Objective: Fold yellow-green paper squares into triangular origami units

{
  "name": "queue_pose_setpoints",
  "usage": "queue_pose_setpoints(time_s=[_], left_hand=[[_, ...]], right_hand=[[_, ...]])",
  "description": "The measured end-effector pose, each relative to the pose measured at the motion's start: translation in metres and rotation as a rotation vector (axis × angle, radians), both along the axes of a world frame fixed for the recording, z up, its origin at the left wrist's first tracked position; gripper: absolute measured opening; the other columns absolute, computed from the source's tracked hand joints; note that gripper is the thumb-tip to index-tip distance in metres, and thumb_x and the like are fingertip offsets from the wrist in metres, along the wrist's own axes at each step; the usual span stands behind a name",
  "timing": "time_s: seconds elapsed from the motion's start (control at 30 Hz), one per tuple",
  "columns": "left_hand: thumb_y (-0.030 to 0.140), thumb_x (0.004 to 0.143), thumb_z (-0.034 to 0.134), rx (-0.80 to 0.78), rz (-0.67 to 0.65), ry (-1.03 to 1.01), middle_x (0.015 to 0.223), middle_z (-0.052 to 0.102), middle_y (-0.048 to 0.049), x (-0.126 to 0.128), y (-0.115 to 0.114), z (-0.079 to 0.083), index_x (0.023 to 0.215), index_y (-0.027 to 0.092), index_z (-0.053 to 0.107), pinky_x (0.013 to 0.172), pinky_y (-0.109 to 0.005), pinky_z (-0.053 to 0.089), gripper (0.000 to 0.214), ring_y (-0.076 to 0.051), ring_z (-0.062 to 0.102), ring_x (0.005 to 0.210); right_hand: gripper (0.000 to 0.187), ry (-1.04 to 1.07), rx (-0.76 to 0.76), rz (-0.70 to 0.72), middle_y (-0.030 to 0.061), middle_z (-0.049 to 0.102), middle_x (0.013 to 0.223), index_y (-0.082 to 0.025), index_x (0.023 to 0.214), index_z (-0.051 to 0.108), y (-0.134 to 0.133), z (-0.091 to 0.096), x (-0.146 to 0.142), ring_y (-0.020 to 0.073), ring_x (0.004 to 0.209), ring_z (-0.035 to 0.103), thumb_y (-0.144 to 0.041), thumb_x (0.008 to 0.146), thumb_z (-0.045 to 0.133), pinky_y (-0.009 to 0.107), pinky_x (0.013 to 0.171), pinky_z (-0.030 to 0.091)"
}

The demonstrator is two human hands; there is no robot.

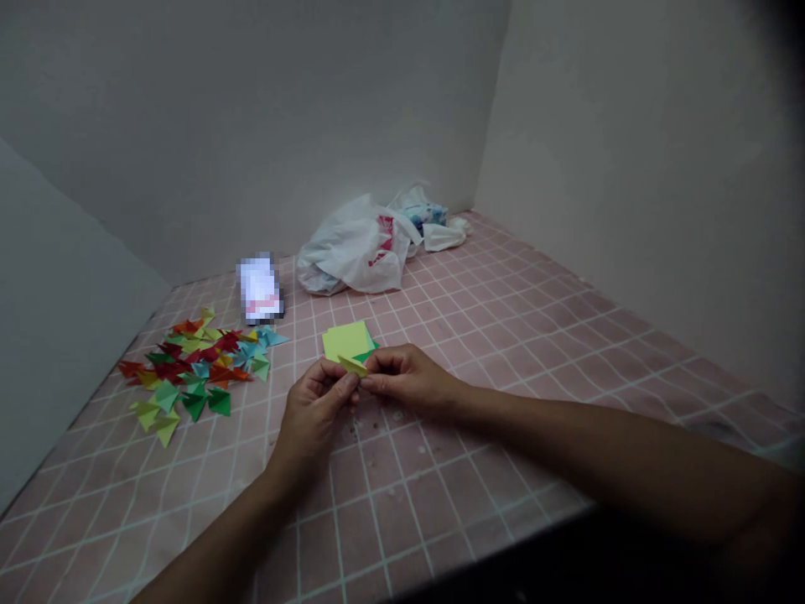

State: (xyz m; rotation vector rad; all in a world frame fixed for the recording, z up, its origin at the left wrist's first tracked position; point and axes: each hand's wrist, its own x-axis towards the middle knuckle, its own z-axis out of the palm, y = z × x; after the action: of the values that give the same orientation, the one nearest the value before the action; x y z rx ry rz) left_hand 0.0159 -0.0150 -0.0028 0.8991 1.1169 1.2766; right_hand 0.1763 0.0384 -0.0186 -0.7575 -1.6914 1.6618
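Observation:
My left hand (314, 411) and my right hand (406, 379) meet above the middle of the pink checked table (478, 470). Both pinch a small folded yellow-green paper piece (353, 365) between thumb and fingers. Just behind the hands lies a small stack of yellow-green and green paper squares (348, 339). To the left, a pile of several folded paper triangles (194, 369) in red, green, yellow and blue is spread on the table.
A white plastic bag (355, 247) and a smaller bundle (433, 222) lie at the back near the wall corner. A blurred small object (259, 289) stands behind the triangle pile. Grey walls close the table on the left, back and right.

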Motion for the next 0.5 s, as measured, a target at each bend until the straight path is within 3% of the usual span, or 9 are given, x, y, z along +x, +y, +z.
queue_pose_setpoints(time_s=[0.17,0.27,0.4,0.5], left_hand=[[0.026,0.072,0.081,0.049,0.014,-0.039,0.060,0.060,0.0042,0.000,0.000,-0.001,0.071,0.016,0.061,0.056,-0.016,0.041,0.022,-0.007,0.052,0.057],[0.024,0.073,0.080,0.097,0.013,0.027,0.063,0.063,0.0032,-0.004,0.002,-0.003,0.076,0.017,0.064,0.060,-0.018,0.044,0.017,-0.009,0.055,0.060],[0.024,0.077,0.078,0.153,0.021,0.082,0.066,0.064,0.0027,-0.008,0.004,-0.005,0.080,0.018,0.068,0.065,-0.020,0.046,0.012,-0.010,0.057,0.063],[0.026,0.077,0.078,0.170,0.037,0.046,0.065,0.064,0.0033,-0.010,0.004,-0.005,0.079,0.018,0.069,0.064,-0.020,0.046,0.012,-0.010,0.057,0.062]], right_hand=[[0.024,-0.030,0.163,-0.103,-0.0024,0.050,0.064,-0.016,0.066,0.053,-0.006,0.006,-0.001,0.0098,0.062,0.041,-0.029,0.084,0.063,0.023,0.055,0.031],[0.018,-0.094,0.340,-0.160,-0.0015,0.053,0.068,-0.016,0.069,0.054,-0.007,0.007,0.000,0.0105,0.064,0.045,-0.022,0.085,0.062,0.024,0.059,0.033],[0.022,-0.136,0.608,-0.166,0.0001,0.054,0.073,-0.017,0.068,0.049,-0.008,0.007,0.003,0.0113,0.067,0.047,-0.018,0.088,0.059,0.027,0.064,0.035],[0.026,-0.110,0.662,-0.158,-0.0001,0.052,0.070,-0.018,0.067,0.047,-0.006,0.009,0.004,0.0117,0.066,0.047,-0.022,0.089,0.059,0.027,0.064,0.035]])
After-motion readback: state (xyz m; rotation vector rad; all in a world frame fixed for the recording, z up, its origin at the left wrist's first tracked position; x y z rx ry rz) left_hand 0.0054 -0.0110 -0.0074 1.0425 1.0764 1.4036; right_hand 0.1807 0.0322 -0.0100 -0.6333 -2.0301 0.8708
